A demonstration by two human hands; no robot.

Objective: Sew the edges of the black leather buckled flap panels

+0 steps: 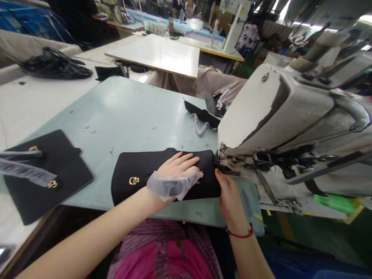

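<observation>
A black leather bag panel [157, 161] with gold hardware lies on the pale blue-green table, its right end at the sewing machine's [250, 112] needle area. My left hand [180, 166] rests flat on it, fingers stretched out and slightly apart. The panel's plastic-wrapped handle [171, 186] passes over the back of that hand. At the panel's right edge, my right hand [229, 193] grips it between thumb and fingers; the fingers underneath are partly hidden. A red cord bracelet [240, 233] circles my right wrist.
Another black panel [66, 162] with a wrapped handle lies at the left. Behind the machine head are more black pieces [200, 110] with wrapped handles. A crumpled black plastic bag [54, 64] sits at the far left. A white board [162, 52] lies beyond the table [128, 104].
</observation>
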